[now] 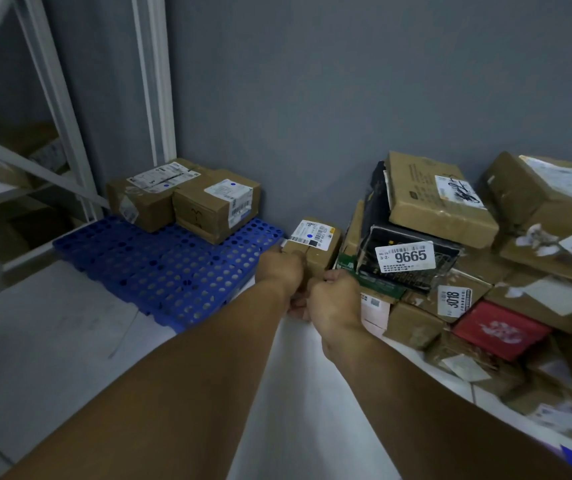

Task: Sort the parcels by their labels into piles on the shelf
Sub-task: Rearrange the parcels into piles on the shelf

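Gripping a small box (322, 258) from either side, the left hand (282, 268) wraps over its near left edge and the right hand (334, 299) closes on its near right corner. The fingers are mostly hidden behind the backs of the hands, so only the right thumb shows against the cardboard. The box sits at the centre of the frame, tilted a little, with a white label (312, 233) bearing a blue dot on its top face. It lies between a blue pallet (160, 271) on the left and a heap of parcels (440, 206) on the right, touching the heap's edge. In that heap a black parcel (374, 202) carries a tag reading 9665, and a red box (499, 329) lies lower, towards the right of the frame. On the far corner of the pallet two brown boxes stand side by side, touching, one (146, 206) nearer the left and the other (205, 216) beside it, each with a white label that has a blue dot. A white shelf frame (153, 81) rises in the upper left, against a grey wall (312, 98). The floor (52, 323) is pale.
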